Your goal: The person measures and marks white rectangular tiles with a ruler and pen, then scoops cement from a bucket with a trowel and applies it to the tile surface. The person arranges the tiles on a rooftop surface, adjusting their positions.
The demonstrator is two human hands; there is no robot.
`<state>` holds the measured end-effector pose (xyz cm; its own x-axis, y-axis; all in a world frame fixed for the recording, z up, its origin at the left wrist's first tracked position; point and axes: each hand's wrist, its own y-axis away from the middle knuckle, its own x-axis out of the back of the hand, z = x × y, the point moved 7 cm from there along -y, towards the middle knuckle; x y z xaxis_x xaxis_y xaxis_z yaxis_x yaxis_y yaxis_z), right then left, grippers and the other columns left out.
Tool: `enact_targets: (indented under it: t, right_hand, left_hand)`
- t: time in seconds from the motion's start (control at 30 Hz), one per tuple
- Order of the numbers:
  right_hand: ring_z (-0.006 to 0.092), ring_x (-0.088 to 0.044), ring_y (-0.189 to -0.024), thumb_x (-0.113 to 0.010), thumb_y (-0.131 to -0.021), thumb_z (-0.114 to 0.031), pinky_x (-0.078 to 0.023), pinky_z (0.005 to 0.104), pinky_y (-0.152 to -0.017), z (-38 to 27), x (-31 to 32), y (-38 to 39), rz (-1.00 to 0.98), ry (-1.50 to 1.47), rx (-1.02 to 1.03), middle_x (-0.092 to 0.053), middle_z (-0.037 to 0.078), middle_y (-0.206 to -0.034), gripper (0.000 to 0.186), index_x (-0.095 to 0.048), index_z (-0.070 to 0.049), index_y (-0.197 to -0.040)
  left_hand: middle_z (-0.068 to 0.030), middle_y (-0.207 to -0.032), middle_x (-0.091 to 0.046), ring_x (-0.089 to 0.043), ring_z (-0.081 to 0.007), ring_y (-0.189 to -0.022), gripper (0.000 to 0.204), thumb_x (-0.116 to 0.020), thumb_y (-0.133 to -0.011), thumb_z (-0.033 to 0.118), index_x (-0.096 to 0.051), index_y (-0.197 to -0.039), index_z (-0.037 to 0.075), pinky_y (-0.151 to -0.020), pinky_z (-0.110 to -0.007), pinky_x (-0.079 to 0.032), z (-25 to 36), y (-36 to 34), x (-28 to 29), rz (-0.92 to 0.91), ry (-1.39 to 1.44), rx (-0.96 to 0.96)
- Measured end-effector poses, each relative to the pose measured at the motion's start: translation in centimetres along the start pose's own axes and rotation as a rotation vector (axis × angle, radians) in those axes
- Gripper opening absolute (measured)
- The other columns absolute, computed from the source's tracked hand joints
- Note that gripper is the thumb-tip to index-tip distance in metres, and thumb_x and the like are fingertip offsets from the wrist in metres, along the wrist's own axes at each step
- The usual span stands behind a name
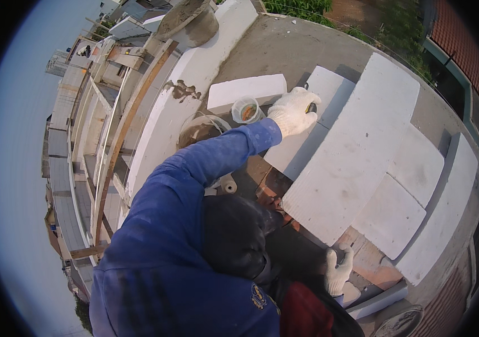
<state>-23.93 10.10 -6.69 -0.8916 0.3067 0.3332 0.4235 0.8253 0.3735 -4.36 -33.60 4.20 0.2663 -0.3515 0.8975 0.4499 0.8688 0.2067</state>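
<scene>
Lying flat on the roof slab, the white foam boards (357,151) formed a patchwork toward the slab's right edge, one long board flanked by smaller offcuts. The left hand (291,111), gloved in white, rested on the upper corner of a smaller board (329,90) and was closed around a small dark tool (310,106), only its tip showing. The right hand (338,269), also gloved, sat at the near edge of the boards over bare red brick (371,264), fingers curled; whether that grip held anything could not be told.

Judged by appearance, the boards were light and stiff but brittle, likely to crumble at corners and to snap if lifted by one end. A flat two-handed hold along opposite long edges appeared soundest.

Just beside the left hand stood a small clear tub (245,109). A loose white block (246,91) lay behind it. A white parapet (194,73) with a mortar smear ran along the slab's left edge.
</scene>
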Motion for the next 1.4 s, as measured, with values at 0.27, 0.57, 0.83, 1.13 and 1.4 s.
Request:
enact_targets:
  t: [0.27, 0.57, 0.83, 1.13, 1.4]
  right_hand:
    - [0.0244, -0.067, -0.107, -0.077, -0.109, -0.033, -0.054, 0.0375, -0.100, 5.2, 1.0, 0.3, 0.018, 0.074, 0.055, -0.069, 0.011, -0.117, 0.046, -0.063, 0.002, -0.135]
    - [0.0284, -0.064, -0.113, -0.075, -0.111, -0.037, -0.050, 0.0416, -0.105, 5.1, 0.2, -0.4, -0.139, 0.151, 0.010, -0.067, 0.016, -0.120, 0.047, -0.064, 0.004, -0.131]
    - [0.0271, -0.064, -0.111, -0.074, -0.111, -0.037, -0.051, 0.0414, -0.103, 6.3, 0.7, -1.2, -0.157, 0.204, 0.034, -0.068, 0.016, -0.118, 0.047, -0.064, 0.005, -0.131]
    - [0.0245, -0.074, -0.107, -0.056, -0.120, -0.027, -0.057, 0.0398, -0.095, 1.7, -0.9, 0.2, -0.232, -0.169, -0.354, -0.078, 0.018, -0.102, 0.035, -0.074, 0.004, -0.119]
    - [0.0167, -0.066, -0.057, -0.053, -0.122, -0.044, -0.053, 0.0332, -0.055, 5.6, 0.7, -1.9, -0.009, -0.313, -0.303, -0.072, 0.007, -0.080, 0.054, -0.079, 0.002, -0.116]
  left_hand:
    - [-0.0177, -0.142, -0.068, -0.072, -0.0236, -0.119, 0.060, -0.075, -0.104, 0.033, -0.065, -0.153, -0.001, -0.106, -0.038, -0.060, -9.5, 14.3, 19.8, 0.519, 0.625, 0.080]
    - [-0.0091, -0.131, -0.070, -0.072, -0.0185, -0.110, 0.043, -0.067, -0.101, 0.021, -0.072, -0.142, 0.009, -0.098, -0.035, -0.062, -16.6, 38.7, 14.0, 0.378, 1.154, 0.649]
    - [-0.0155, -0.130, -0.072, -0.073, -0.0293, -0.119, 0.039, -0.070, -0.102, 0.031, -0.074, -0.135, 0.012, -0.103, -0.043, -0.058, -16.6, 42.6, -4.1, -0.405, 0.529, 0.739]
    - [-0.0221, -0.149, -0.062, -0.062, -0.0512, -0.129, 0.040, -0.075, -0.091, 0.025, -0.078, -0.131, 0.022, -0.107, -0.057, -0.057, -23.5, 39.4, -15.7, -0.247, -0.026, 0.716]
    - [-0.0203, -0.158, -0.059, -0.061, -0.0427, -0.138, 0.039, -0.073, -0.103, 0.032, -0.076, -0.141, 0.024, -0.112, -0.054, -0.056, -22.9, 37.1, -14.2, -0.382, -0.021, 0.921]
